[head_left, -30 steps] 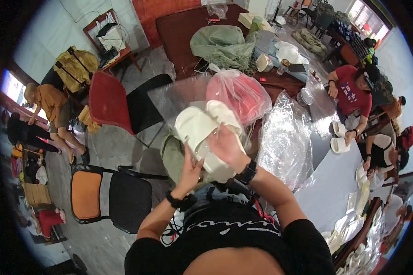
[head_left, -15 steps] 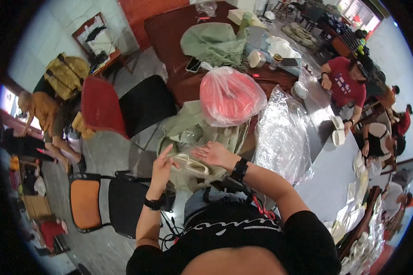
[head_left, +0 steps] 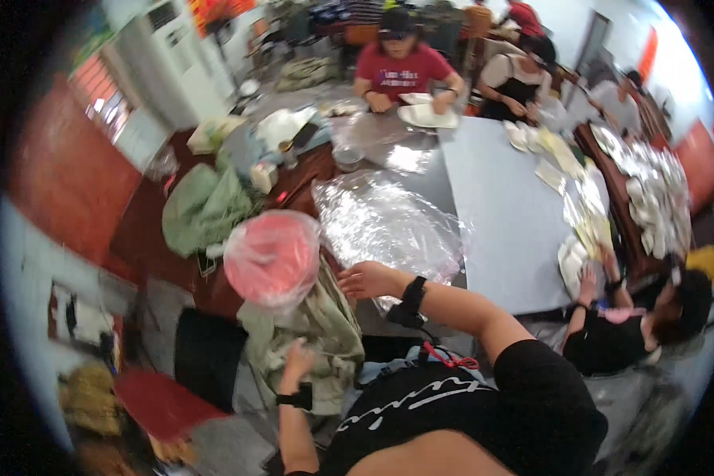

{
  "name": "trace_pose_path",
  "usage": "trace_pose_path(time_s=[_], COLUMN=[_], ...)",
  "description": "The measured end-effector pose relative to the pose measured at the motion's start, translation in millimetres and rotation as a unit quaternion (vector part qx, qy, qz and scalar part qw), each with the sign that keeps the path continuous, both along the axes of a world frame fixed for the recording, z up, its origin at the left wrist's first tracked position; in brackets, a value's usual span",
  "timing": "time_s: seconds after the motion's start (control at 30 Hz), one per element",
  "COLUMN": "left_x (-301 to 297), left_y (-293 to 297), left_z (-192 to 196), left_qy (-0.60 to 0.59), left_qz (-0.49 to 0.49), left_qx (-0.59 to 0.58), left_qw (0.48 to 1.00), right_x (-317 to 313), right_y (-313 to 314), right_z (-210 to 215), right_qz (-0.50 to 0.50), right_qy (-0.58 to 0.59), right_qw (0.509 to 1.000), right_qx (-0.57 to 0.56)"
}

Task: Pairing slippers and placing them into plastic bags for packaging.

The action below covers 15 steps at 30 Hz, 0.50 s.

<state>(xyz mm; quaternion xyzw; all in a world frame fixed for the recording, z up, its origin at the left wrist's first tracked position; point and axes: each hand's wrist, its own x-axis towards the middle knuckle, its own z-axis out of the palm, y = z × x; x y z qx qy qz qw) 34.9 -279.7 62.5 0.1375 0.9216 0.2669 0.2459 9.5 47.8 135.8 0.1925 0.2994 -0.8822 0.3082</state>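
Note:
My left hand (head_left: 297, 362) is low over a crumpled olive-green sack (head_left: 329, 337). Motion smears its fingers, so their grip cannot be made out. My right hand (head_left: 365, 280) is open, its fingers stretched to the left, and nothing shows in it. It is above the near edge of a shiny clear plastic sheet (head_left: 389, 226). Left of it, a clear plastic bag with red contents (head_left: 270, 258) sits by the sack at the brown table's (head_left: 143, 230) edge.
A grey-white table (head_left: 500, 214) extends to the right, with white shoe-like pieces (head_left: 575, 262) along its far side. Across it, a person in a red shirt (head_left: 401, 75) handles a white piece (head_left: 428, 116). Another person (head_left: 623, 333) works at the right. A red chair (head_left: 166, 397) stands at lower left.
The view has swung right, so the scene sits further left. My hands have moved apart. The pale looped piece in clear plastic between them earlier is no longer in sight.

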Motion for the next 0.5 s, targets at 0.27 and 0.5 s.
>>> trace_pose_path(time_s=[0.27,0.5], left_x=[-17,21], left_y=[156,252], left_z=[16,13], left_qy=[0.036,0.05], left_qz=[-0.235,-0.379], left_qx=[0.058,-0.115], left_qw=[0.97,0.917], right_x=[146,263], right_y=[135,169], right_z=[-77,-121], right_qz=[-0.395,-0.477], right_qy=[-0.155,-0.308], right_qw=[0.895,0.774], right_qx=[0.133,0.28])
